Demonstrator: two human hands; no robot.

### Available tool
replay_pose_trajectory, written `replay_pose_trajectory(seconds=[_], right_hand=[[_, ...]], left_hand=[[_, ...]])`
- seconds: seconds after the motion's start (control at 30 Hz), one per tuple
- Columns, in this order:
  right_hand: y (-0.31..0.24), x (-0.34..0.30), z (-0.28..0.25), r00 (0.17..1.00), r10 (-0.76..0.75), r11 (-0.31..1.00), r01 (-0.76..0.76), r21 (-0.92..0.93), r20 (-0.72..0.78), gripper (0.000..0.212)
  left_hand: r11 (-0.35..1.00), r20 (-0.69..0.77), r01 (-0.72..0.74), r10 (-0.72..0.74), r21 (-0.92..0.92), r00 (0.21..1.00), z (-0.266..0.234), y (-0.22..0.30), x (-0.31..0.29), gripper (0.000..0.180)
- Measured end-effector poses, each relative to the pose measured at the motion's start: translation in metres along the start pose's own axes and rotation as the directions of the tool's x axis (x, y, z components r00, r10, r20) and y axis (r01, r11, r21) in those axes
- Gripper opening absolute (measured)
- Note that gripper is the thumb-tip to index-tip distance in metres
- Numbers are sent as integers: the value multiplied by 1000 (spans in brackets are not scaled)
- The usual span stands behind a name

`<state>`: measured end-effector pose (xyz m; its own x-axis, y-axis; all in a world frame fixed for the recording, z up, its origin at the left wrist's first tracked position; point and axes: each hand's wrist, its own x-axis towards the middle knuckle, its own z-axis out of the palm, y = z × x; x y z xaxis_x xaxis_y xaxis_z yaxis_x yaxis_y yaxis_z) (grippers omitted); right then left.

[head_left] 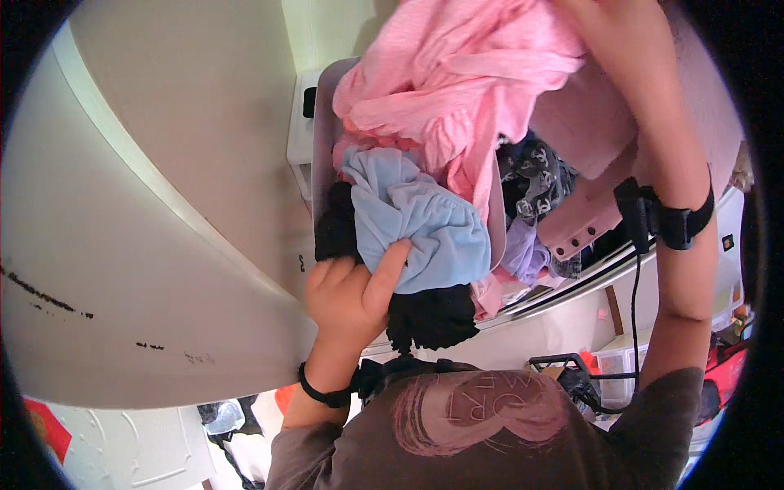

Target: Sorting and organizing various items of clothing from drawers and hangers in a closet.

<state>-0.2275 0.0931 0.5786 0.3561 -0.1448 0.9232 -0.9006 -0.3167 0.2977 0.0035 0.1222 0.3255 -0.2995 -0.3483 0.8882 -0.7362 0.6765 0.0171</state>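
Note:
My right hand, partly cut off by the top edge, grips a pink ruffled garment lifted over a mauve plastic bin. Its fingertips are hidden. Over the bin's near rim my left hand is closed on clothes: the thumb presses on a light blue garment, while the other fingers curl against black cloth. More of that dark fabric hangs down below the blue piece. Whether the left hand also holds the bin's rim cannot be seen.
A second mauve piece with dotted holes stands to the right, beside patterned black cloth and a lilac garment. A large pale curved panel fills the left. Clear plastic boxes sit at the lower right.

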Motion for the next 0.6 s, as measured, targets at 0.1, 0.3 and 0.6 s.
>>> replay_pose_trajectory(seconds=[0.1, 0.3, 0.6], right_hand=[[16, -4, -22, 977, 103, 994, -94, -59, 185, 33], [65, -14, -35, 935, 325, 893, -353, 280, 142, 30], [94, 1, -85, 917, 395, 860, -393, 324, 64, 26]], left_hand=[[1000, 18, -16, 16, 6, 1000, 1, 1, 5, 52], [998, 71, 36, -40, 56, 997, -6, 7, 15, 52], [990, 153, 109, -122, 90, 981, -13, 24, 36, 52]])
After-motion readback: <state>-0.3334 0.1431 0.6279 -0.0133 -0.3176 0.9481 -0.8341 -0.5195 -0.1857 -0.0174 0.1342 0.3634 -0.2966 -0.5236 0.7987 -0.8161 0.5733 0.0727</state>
